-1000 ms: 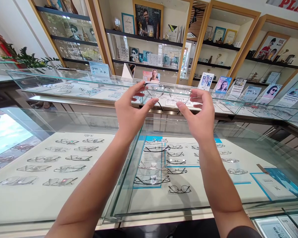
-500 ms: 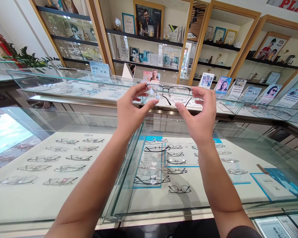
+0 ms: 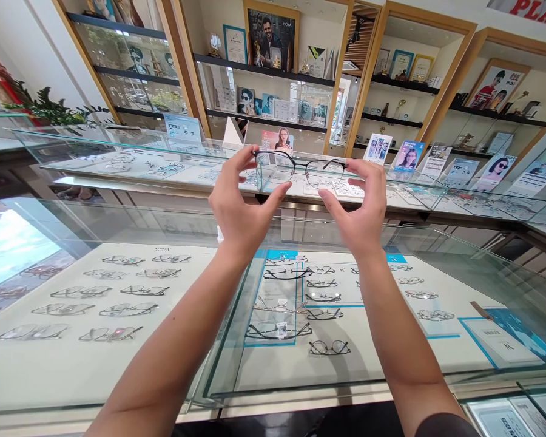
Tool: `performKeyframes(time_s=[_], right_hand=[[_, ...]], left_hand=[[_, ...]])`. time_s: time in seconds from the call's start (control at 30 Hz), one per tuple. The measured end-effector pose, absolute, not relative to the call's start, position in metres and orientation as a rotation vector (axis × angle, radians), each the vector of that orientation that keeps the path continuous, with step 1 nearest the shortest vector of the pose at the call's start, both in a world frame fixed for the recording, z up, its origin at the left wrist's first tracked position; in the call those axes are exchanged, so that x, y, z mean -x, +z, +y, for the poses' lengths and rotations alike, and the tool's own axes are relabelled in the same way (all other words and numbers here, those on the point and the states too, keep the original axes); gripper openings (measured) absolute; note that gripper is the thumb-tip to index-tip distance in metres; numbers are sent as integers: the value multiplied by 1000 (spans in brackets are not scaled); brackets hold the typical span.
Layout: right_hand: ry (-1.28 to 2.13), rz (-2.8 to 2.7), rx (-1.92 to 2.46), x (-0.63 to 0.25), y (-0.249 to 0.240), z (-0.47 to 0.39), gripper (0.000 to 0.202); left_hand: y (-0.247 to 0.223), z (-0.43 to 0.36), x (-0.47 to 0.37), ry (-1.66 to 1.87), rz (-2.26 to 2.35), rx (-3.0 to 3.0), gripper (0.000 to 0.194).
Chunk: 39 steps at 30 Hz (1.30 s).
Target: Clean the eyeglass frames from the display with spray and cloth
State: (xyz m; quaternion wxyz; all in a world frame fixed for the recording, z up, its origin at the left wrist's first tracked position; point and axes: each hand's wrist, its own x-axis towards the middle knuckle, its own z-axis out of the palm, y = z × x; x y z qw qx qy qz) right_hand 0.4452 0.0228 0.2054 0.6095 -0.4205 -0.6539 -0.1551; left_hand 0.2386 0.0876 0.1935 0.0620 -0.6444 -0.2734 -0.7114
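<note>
A pair of eyeglasses with a dark upper rim and clear lenses is held up above the glass counters, its front tilted slightly. My left hand grips it at the left end of the frame, index finger on the corner and thumb below. At the other end my right hand has its fingers closed at the right corner, with the thumb near the lower edge of the right lens. Part of each temple arm is hidden by the hands or hard to make out.
Below my arms, a glass display case holds rows of eyeglasses. More frames lie in the left case. A second glass counter runs across behind, with standing advertising cards. Wooden shelves line the back wall.
Both hands have shifted slightly left with the eyeglasses. The glasses have turned, so the left end now sits higher and the temple arms show at a different angle.
</note>
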Motion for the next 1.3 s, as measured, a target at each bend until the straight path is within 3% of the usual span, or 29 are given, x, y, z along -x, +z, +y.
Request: performKeyframes(time_s=[0.17,0.5,0.67,1.03,1.3], right_hand=[[-261,-1494,940,-445,204,25,54],[155,-1335,769,-456,210,30,35],[169,-1282,753,-451,214,21,25],[162,-1290,829,-444,212,16,32],[169,-1268,849,-441,216,11,25]], left_hand=[[193,85,-238,-2107,-863,1910,76],[191,88,-236,-2079,-816,1995,77],[191,96,-235,-2140,-734,2083,75],[189,104,-234,-2185,-638,2108,68],[192,101,-235,-2160,-619,2113,67]])
